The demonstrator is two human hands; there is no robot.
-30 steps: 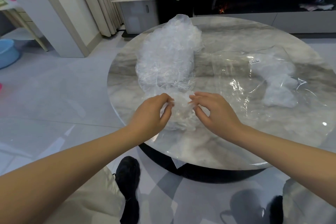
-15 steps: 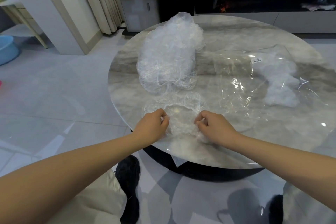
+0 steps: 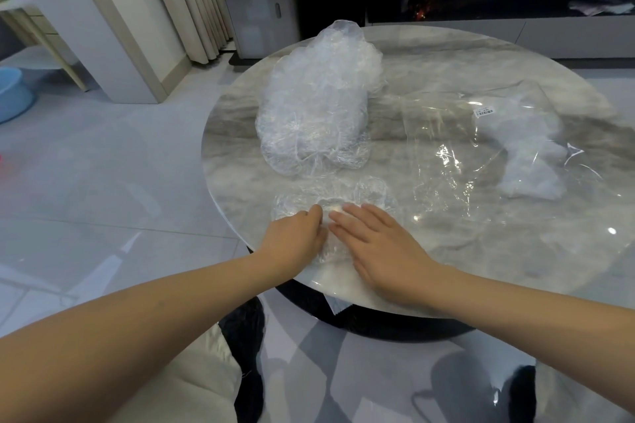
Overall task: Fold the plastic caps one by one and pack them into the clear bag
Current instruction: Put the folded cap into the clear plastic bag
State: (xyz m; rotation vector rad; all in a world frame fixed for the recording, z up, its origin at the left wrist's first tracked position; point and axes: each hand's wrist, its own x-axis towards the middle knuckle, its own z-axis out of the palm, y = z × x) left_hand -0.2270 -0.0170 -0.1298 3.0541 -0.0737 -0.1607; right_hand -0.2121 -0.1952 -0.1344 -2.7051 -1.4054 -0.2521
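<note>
One plastic cap [image 3: 338,203] is being flattened at the near edge of the worktop [image 3: 481,79]
It is pressed under the right hand [image 3: 381,244], fingers straight and together, while its left rim is held by the left hand [image 3: 292,237], fingers curled. A fold is judged next, then packing into the clear bag [image 3: 498,141] to the right; the unfolded pile [image 3: 319,106] lies just behind

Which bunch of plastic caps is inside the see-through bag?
The small white bunch of caps on the right lies inside the clear bag. The big heap sits loose on the table, and one cap lies under the hands.
</note>
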